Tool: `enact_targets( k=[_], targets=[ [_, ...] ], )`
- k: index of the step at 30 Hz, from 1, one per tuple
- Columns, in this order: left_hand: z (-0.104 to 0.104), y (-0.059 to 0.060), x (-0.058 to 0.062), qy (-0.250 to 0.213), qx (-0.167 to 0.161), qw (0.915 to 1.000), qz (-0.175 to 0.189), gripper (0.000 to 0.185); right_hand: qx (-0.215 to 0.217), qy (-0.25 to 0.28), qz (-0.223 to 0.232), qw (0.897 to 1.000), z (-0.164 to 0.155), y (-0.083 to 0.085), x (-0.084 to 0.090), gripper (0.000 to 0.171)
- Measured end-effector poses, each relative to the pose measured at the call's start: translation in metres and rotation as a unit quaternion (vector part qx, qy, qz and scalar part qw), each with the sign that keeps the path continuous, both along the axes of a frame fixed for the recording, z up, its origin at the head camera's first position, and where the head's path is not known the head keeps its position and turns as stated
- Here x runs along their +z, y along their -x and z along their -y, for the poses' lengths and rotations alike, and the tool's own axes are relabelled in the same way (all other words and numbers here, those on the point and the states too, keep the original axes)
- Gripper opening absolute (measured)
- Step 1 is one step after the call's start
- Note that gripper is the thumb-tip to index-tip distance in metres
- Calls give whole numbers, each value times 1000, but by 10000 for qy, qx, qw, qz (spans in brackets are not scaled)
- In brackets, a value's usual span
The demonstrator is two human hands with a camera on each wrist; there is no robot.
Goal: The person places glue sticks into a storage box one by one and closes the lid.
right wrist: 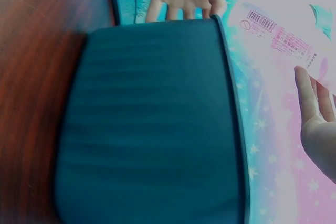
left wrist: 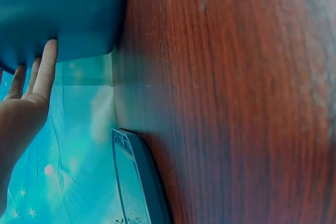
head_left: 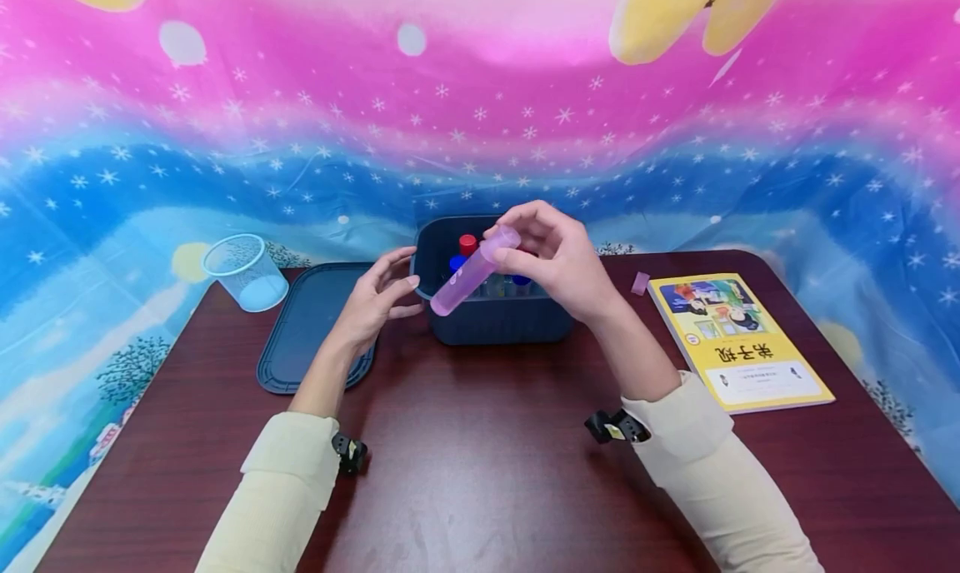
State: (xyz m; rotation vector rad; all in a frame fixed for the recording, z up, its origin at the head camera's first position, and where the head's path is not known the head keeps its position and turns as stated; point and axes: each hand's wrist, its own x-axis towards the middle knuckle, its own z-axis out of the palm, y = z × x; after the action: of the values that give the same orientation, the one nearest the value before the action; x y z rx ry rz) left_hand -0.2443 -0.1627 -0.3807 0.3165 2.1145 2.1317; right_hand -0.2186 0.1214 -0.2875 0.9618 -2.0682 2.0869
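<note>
My right hand (head_left: 570, 265) pinches a translucent purple tube (head_left: 467, 280) near its upper end. The tube tilts, lower end to the left, over the near part of a dark blue bin (head_left: 498, 323). In the right wrist view, a printed label with a barcode shows on the tube (right wrist: 283, 38). At the bin's left side my left hand (head_left: 371, 302) has its fingers extended and touches the wall and rim. The left wrist view shows those fingers (left wrist: 48, 66) against the bin. Inside stand several bottles with red caps (head_left: 468, 244) and blue caps, partly hidden by the tube and right hand.
Left of the bin a dark lid (head_left: 307, 323) lies flat, partly behind my left arm. A light blue mesh cup (head_left: 251, 277) stands at the table's far left. On the right lie a yellow book (head_left: 738, 340) and a small purple piece (head_left: 640, 283). A patterned cloth hangs behind.
</note>
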Motion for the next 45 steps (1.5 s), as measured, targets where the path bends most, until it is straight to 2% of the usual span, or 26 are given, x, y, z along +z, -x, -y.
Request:
enact_targets(
  k=[14, 18, 23, 31, 38, 45],
  targets=[
    [1, -1, 0, -47, -31, 10000, -36, 57, -401, -76, -109, 9991, -15, 7, 3, 29],
    [1, 0, -1, -37, -42, 10000, -71, 59, -526, -221, -288, 9980, -17, 9, 1, 31],
    [1, 0, -1, -19, -60, 9999, -95, 61, -725, -725, -502, 9935, -16, 13, -4, 32],
    [1, 0, 0, -22, -63, 10000, -35, 58, -925, -1657, -427, 9809, -6, 21, -16, 34],
    [1, 0, -1, -3, -60, 10000, -50, 58, -869, -2271, -475, 9688, 5, 25, -22, 34],
    [1, 0, -1, -6, -35, 10000, -88, 58, -707, -2664, -132, 9612, 10, 28, -24, 37]
  ],
)
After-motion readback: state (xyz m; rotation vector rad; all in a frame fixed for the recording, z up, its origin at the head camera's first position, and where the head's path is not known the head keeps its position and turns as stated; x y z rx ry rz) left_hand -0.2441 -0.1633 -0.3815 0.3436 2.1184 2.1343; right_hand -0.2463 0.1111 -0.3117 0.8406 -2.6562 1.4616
